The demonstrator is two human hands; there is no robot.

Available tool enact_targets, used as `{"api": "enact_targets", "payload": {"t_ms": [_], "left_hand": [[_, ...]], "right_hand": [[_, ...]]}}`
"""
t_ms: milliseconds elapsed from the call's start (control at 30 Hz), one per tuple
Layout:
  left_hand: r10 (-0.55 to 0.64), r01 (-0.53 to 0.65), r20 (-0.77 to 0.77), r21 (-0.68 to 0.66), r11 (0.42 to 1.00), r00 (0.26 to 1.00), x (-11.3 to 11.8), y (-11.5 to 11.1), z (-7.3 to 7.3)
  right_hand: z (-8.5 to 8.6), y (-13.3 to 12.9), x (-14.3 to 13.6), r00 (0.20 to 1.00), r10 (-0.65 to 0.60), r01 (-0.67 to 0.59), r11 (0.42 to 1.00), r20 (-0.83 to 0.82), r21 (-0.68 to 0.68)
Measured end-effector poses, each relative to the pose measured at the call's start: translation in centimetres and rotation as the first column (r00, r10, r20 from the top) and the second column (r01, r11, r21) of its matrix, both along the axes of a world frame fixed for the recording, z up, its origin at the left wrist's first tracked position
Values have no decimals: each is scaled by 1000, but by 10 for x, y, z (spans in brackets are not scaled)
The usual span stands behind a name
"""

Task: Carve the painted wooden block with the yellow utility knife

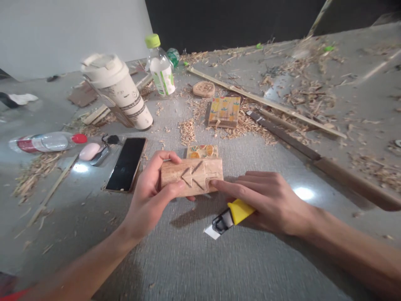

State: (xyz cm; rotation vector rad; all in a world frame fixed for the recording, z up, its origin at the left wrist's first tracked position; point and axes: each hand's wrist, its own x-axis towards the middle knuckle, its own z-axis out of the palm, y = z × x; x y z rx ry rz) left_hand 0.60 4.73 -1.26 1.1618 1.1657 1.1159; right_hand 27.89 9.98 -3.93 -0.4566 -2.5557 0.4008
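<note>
The left hand (pixel 150 190) clasps the carved wooden block (pixel 196 177) over the grey surface (pixel 175 263), seemingly steadying it; the right hand (pixel 266 200) grips the yellow knife (pixel 240 210), blade (pixel 212 232) off the wood, apparently freeing an index finger (pixel 233 189) to touch the block.

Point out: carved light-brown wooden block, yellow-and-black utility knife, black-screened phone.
Carved light-brown wooden block (pixel 196 175): head view, carved face.
Yellow-and-black utility knife (pixel 238 211): head view, yellow handle.
Black-screened phone (pixel 126 164): head view, screen.
</note>
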Motion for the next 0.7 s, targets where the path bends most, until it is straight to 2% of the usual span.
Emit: {"api": "enact_targets", "payload": {"t_ms": [333, 700], "left_hand": [[22, -27, 115, 41, 999, 993, 0, 5, -4], [157, -155, 93, -31, 987, 983, 6, 12, -1]], "right_hand": [[-5, 1, 2, 999, 9, -8, 999, 31, -37], [-5, 2, -1, 999, 24, -23, 999, 26, -31]]}}
